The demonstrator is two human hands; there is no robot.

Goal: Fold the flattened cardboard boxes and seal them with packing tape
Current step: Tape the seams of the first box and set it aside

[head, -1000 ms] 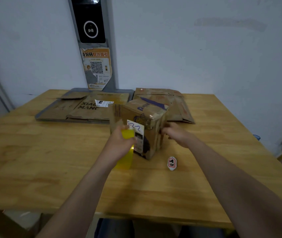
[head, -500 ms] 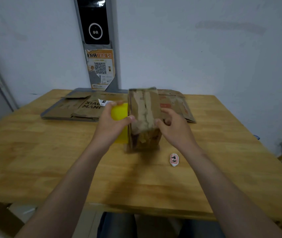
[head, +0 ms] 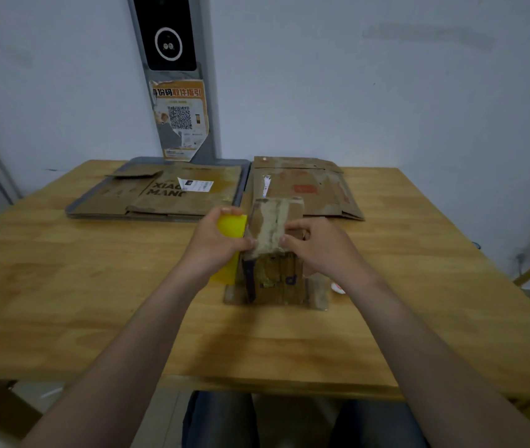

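A small folded cardboard box (head: 275,279) stands at the middle of the wooden table (head: 63,302), its taped top flaps facing up. My left hand (head: 215,244) grips a yellow tape dispenser (head: 229,234) against the box's left side, thumb on the top edge. My right hand (head: 315,247) holds the box's top right edge, fingers curled over the flap. Two flattened boxes lie at the back: a large printed one (head: 160,195) on the left, a smaller one (head: 312,189) on the right.
The large flattened box lies on a grey tray (head: 73,211). A small white round object (head: 337,287) peeks out right of the box. A wall with a panel and QR poster (head: 181,118) stands behind the table. My legs show below the front edge.
The box has been turned and set upright with its taped flaps on top, nearer to me. Both hands came closer together on the top, and the dispenser stayed in my left hand.
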